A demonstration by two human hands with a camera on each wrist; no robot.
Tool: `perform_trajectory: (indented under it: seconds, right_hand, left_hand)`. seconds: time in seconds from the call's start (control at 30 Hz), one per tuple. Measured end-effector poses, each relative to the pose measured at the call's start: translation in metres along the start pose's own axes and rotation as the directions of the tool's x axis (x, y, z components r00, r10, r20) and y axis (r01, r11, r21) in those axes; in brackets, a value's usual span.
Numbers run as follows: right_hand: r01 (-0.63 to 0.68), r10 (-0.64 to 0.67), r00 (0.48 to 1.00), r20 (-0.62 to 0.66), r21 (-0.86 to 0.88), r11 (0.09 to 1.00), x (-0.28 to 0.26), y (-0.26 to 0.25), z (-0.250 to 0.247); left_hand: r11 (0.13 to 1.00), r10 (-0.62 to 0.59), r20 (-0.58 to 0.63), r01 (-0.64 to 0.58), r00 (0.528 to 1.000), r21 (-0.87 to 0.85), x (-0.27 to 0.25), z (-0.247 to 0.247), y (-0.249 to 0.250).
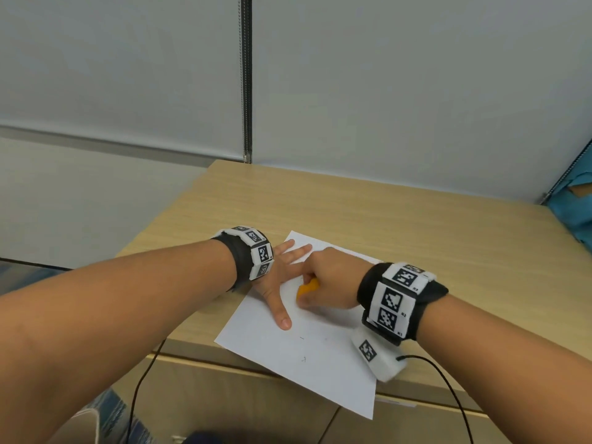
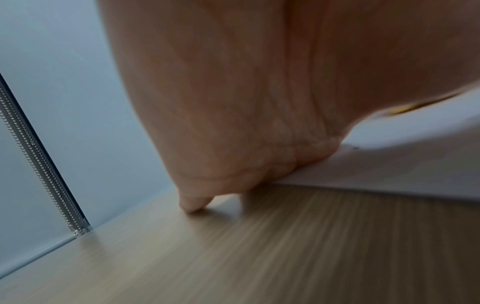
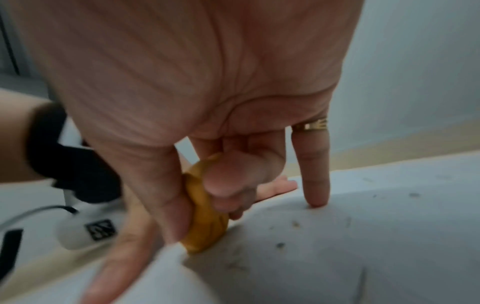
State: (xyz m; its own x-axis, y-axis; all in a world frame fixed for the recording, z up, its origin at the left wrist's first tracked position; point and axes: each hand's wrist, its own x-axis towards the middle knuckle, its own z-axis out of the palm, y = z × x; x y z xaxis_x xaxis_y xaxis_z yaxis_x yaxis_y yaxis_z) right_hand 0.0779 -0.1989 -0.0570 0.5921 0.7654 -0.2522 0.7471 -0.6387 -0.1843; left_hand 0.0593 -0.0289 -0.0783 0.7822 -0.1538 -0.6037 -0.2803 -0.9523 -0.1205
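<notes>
A white sheet of paper (image 1: 307, 350) lies on the wooden table (image 1: 416, 232), its near corner hanging past the front edge. My left hand (image 1: 282, 280) lies flat on the sheet's left part with fingers spread, thumb pointing toward me. My right hand (image 1: 323, 283) pinches a small orange eraser (image 1: 308, 287) between thumb and fingers, its end down on the paper. In the right wrist view the orange eraser (image 3: 205, 218) touches the paper (image 3: 337, 257), and the little finger tip rests on the sheet. Faint pencil marks and grey crumbs dot the paper.
A pale wall panel with a metal bead chain (image 1: 245, 91) stands behind the table. Blue fabric (image 1: 573, 206) sits at the far right edge. Black cables (image 1: 448, 395) hang from the wrist cameras over the table's front edge. Bare wood surrounds the sheet.
</notes>
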Motion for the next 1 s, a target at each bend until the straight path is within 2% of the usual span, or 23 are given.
perform_trajectory:
  seconds: [0.07,0.3,0.37,0.43,0.5,0.63,0.83,1.0]
  right_hand:
    - [0.022,-0.023,0.999,0.04,0.027,0.999,-0.006,-0.001,0.0]
    - [-0.071,0.07,0.997,-0.029,-0.059,0.996,0.001,0.012,-0.013]
    - [-0.118,0.118,0.992,-0.035,0.02,0.993,0.0,0.022,-0.021]
    - [-0.153,0.163,0.986,-0.038,0.186,0.971,-0.005,0.034,-0.027]
    - [-0.178,0.195,0.98,-0.042,0.248,0.952,-0.012,0.045,-0.029]
    - [-0.248,0.254,0.966,-0.044,0.106,0.963,-0.023,0.069,-0.019]
    - [-0.272,0.292,0.949,-0.121,0.154,0.95,-0.038,0.084,-0.011]
    - [-0.283,0.282,0.95,-0.132,0.013,0.959,-0.036,0.081,-0.011]
  left_hand:
    - [1.0,0.002,-0.009,-0.002,1.0,-0.004,0.002,0.001,-0.002]
    - [1.0,0.0,-0.022,-0.001,1.0,-0.009,0.0,0.002,0.0]
    - [1.0,-0.007,-0.023,0.007,1.0,-0.012,0.0,0.002,0.0]
    - [1.0,-0.005,-0.017,0.005,1.0,-0.01,0.001,0.002,0.0]
    - [1.0,-0.001,-0.014,0.001,1.0,-0.012,0.001,0.002,0.0]
    - [1.0,0.001,-0.018,-0.001,1.0,-0.025,-0.001,0.002,0.001]
    - [1.0,0.014,-0.008,-0.014,1.0,0.005,-0.006,-0.006,0.003]
    - [0.998,0.057,0.04,-0.058,0.998,0.027,-0.021,-0.014,0.008]
